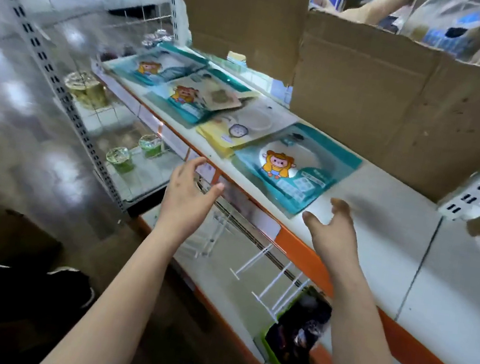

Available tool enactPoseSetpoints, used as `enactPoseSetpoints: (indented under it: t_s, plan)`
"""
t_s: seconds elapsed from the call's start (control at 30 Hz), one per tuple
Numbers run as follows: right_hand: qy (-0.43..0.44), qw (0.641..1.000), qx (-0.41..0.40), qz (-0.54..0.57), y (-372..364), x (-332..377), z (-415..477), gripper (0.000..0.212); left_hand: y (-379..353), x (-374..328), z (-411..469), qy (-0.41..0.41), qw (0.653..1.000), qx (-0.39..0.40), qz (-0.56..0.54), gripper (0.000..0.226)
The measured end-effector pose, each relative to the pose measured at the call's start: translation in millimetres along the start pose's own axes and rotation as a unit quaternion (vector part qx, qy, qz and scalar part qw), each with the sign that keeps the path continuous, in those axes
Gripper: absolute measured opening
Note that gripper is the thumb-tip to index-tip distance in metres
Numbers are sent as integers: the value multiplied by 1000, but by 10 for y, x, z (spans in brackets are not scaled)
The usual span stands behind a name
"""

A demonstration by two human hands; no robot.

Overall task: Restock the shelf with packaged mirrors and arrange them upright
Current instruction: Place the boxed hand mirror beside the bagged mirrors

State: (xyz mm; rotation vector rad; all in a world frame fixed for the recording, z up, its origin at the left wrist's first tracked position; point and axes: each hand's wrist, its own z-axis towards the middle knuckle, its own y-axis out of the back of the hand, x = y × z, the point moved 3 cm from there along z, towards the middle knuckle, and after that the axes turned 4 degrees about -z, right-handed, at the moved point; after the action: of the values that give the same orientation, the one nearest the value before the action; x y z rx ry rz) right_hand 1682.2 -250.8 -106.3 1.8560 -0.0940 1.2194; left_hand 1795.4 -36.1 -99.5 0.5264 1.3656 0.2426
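Note:
Several packaged mirrors lie flat on the white shelf. The nearest is a teal pack with a cartoon figure. Behind it lies a yellow pack, then a teal pack under a beige card, and another teal pack at the far end. My left hand hovers in front of the shelf's edge with fingers spread, holding nothing. My right hand hangs over the shelf just right of the nearest teal pack, fingers loosely curled and empty. Neither hand touches a pack.
Brown cardboard stands along the back of the shelf. An orange price rail runs along the front edge. Below are white wire dividers and a green box of dark goods. Glass items sit on the left rack.

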Motion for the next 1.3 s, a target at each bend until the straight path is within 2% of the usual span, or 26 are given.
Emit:
enactPoseSetpoints:
  t_s: [0.23, 0.43, 0.53, 0.67, 0.93, 1.1, 1.2, 1.23, 1.3]
  plan:
    - [25, 1000, 8, 14, -614, 624, 198, 35, 540, 370, 319, 16, 1000, -20, -6, 54]
    - [34, 999, 26, 7, -1096, 1066, 650, 57, 765, 661, 760, 43, 998, -32, -18, 53]
    - [18, 999, 17, 22, -1295, 1149, 954, 47, 820, 775, 1099, 29, 999, -30, -2, 53]
    - [-8, 999, 13, 47, -1461, 1359, 1335, 56, 946, 776, 1688, 24, 999, -35, 18, 54]
    - [-27, 996, -6, 81, -1747, 1646, 1873, 51, 870, 751, 2558, 10, 999, -13, 41, 51]
    - [-45, 999, -5, 29, -1816, 1723, 2039, 59, 653, 695, 3043, -22, 997, 34, 68, 51]
    - [-68, 997, -15, -20, -1840, 1756, 2071, 66, 480, 624, 3240, -71, 991, 66, 97, 51]
    - [-74, 997, -19, -34, -1863, 1750, 2059, 67, 412, 618, 3277, -91, 986, 95, 102, 50]
    - [-80, 994, -23, -63, -1929, 1740, 2033, 67, 258, 667, 3395, -81, 973, 179, 120, 60]
